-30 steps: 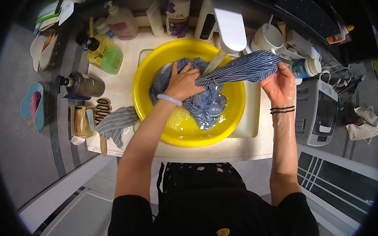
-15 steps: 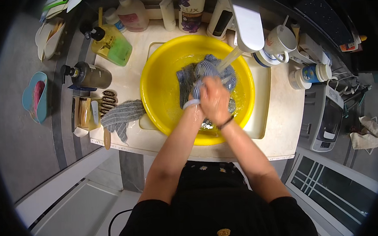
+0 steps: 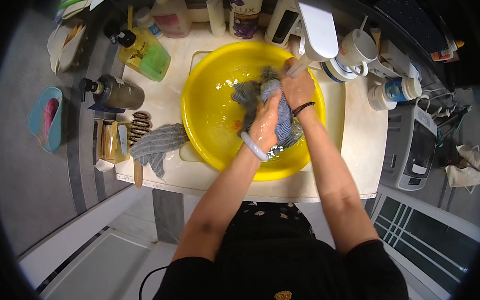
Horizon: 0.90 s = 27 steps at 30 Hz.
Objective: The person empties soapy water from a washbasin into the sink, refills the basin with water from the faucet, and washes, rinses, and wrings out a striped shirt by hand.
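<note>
A bunched, wet striped cloth [image 3: 282, 110] in blue, grey and white lies partly in the water of a yellow basin [image 3: 193, 101]. My left hand [image 3: 265, 122], with a pale bangle at the wrist, is closed on its near left side. On the right side of the cloth, my right hand [image 3: 298, 87] grips its upper part, its fingertips partly hidden. Water runs from the white faucet [image 3: 321, 36] over the right hand. Darker striped folds spread leftward in the water.
Left of the basin lie a grey striped cloth [image 3: 159, 143] and a hairbrush [image 3: 140, 125]. Pump bottles [image 3: 147, 58] and a shampoo bottle [image 3: 245, 14] line the left and back. On the right stand a white mug [image 3: 357, 49] and small white jars [image 3: 394, 92].
My hands, clasped together around the cloth before, have moved apart. The right hand has gone up and right under the faucet; the cloth now hangs longer between both hands.
</note>
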Available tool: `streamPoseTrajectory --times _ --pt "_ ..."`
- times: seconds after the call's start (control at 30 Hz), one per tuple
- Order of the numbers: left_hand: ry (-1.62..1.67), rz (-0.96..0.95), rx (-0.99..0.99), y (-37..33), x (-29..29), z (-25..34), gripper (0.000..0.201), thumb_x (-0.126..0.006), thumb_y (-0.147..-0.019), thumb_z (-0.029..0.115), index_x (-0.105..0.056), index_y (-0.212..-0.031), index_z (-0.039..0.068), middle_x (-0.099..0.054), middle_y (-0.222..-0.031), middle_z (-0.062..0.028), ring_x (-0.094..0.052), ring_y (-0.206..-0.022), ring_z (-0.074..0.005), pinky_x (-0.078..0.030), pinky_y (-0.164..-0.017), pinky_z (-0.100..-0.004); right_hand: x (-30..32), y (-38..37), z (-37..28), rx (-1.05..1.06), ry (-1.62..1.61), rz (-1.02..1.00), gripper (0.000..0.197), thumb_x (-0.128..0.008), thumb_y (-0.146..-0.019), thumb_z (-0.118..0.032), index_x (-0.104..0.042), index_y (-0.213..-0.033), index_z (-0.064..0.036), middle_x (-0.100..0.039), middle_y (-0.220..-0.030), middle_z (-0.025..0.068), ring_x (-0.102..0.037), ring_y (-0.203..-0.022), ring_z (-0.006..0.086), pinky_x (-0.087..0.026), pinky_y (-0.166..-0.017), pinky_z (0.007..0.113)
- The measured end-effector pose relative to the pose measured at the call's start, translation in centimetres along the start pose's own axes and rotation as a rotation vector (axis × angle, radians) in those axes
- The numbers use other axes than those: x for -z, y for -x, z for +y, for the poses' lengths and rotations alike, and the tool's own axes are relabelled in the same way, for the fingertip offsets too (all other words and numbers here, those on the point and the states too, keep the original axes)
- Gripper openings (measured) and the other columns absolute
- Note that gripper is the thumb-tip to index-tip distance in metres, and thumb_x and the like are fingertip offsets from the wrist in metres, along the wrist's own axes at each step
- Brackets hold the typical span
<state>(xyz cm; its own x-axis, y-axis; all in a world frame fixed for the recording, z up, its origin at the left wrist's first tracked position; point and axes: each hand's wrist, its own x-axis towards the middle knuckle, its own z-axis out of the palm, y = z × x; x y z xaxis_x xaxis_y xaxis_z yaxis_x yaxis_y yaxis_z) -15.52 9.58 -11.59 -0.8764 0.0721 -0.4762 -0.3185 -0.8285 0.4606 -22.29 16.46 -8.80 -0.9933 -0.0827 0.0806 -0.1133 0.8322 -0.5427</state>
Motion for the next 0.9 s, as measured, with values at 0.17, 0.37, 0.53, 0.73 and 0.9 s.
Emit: streamPoseTrajectory --times 0.17,0.37,0.53,0.73,0.9 --pt "0.306 -0.441 0.282 -1.3 5.2 3.2 0.048 -0.038 -0.095 0.049 -0.046 -0.126 0.013 -0.054 -0.120 -0.0064 -0.053 -0.109 -0.0176 -0.044 -0.096 -0.0356 1.2 7.1 -4.5 0.274 -0.339 0.055 0.023 -0.053 -0.083 -0.022 -0.062 -0.093 -0.0027 -0.061 -0.091 0.0207 -0.058 -0.086 0.0361 -0.047 -0.073 0.041" --pt "0.057 -0.043 0.071 1.3 -1.5 0.1 0.033 -0.038 -0.096 0.024 -0.053 -0.117 0.004 -0.060 -0.109 -0.0073 -0.058 -0.098 -0.0170 -0.049 -0.083 -0.0288 0.7 -0.9 1.5 -0.088 0.014 0.060 0.026 -0.057 -0.085 -0.023 -0.062 -0.097 -0.0011 -0.060 -0.099 0.0207 -0.057 -0.089 0.0357 -0.046 -0.078 0.038" --pt "0.188 -0.082 0.073 -1.3 2.2 2.5 0.035 -0.042 -0.097 0.034 -0.052 -0.117 0.008 -0.059 -0.105 -0.0076 -0.059 -0.095 -0.0192 -0.050 -0.086 -0.0321 1.3 5.1 -1.9 0.220 -0.491 0.042 0.025 -0.058 -0.085 -0.020 -0.060 -0.103 -0.0028 -0.058 -0.097 0.0204 -0.056 -0.092 0.0357 -0.045 -0.080 0.038" --pt "0.159 -0.100 0.017 -1.3 2.4 0.9 0.029 -0.041 -0.097 0.021 -0.048 -0.120 0.005 -0.052 -0.115 -0.0082 -0.050 -0.109 -0.0163 -0.044 -0.091 -0.0335 1.1 7.2 -3.5 0.229 -0.299 0.107 0.014 -0.058 -0.085 -0.014 -0.058 -0.091 -0.0018 -0.058 -0.087 0.0199 -0.057 -0.083 0.0371 -0.047 -0.068 0.040" --pt "-0.586 -0.281 -0.423 -2.2 5.1 -0.5 0.029 -0.048 -0.093 0.025 -0.050 -0.114 0.005 -0.054 -0.109 -0.0051 -0.054 -0.098 -0.0156 -0.046 -0.084 -0.0310 0.4 5.3 -3.8 0.163 -0.239 0.096 0.018 -0.055 -0.087 -0.019 -0.058 -0.080 -0.0031 -0.059 -0.072 0.0226 -0.057 -0.068 0.0407 -0.045 -0.058 0.045"
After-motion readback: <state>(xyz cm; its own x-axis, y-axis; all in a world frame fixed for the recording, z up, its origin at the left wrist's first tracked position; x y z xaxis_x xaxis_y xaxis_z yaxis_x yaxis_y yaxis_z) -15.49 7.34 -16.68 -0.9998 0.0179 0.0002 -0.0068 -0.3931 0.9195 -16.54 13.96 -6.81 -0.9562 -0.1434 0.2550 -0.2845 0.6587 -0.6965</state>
